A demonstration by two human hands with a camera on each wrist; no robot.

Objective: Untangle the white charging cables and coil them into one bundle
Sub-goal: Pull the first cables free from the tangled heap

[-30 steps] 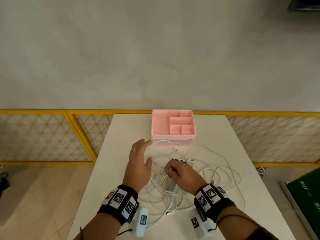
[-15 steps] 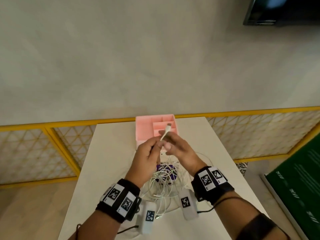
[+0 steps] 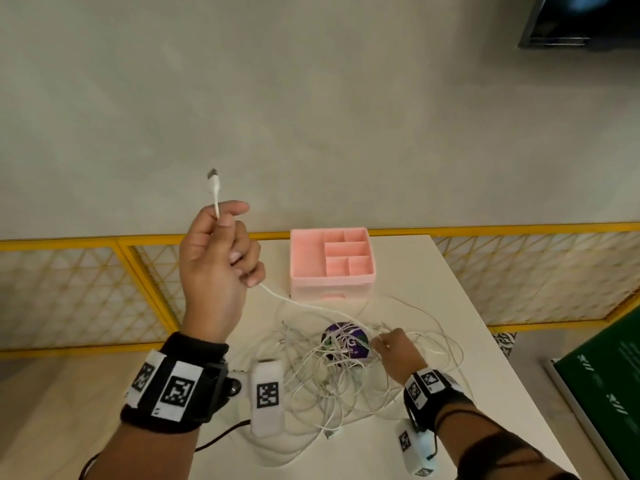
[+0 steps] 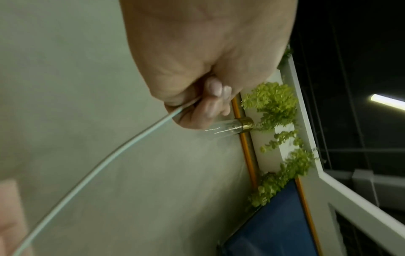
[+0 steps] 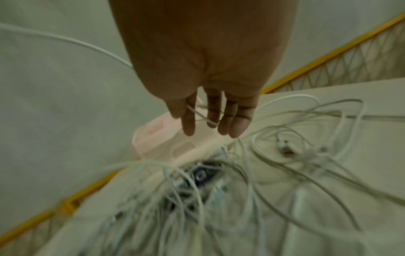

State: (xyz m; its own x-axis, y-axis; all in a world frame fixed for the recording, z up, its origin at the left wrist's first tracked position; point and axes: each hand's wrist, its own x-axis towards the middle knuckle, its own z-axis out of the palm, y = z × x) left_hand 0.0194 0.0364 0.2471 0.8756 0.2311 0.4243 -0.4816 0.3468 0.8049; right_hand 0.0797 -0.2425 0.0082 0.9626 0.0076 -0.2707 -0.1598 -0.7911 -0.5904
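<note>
Left hand (image 3: 218, 268) raised above the white table (image 3: 478, 341), fingers curled around one white charging cable (image 3: 277, 296), USB plug (image 3: 213, 183) pointing up; right hand (image 3: 394, 351) low on the tangled pile of cables (image 3: 332, 382), fingers almost straight, thin strand across them; purple round object (image 3: 346, 341) under the tangle; pink organizer box (image 3: 331, 261) just behind.

Dim, soft indoor light; blurred wrist views.
</note>
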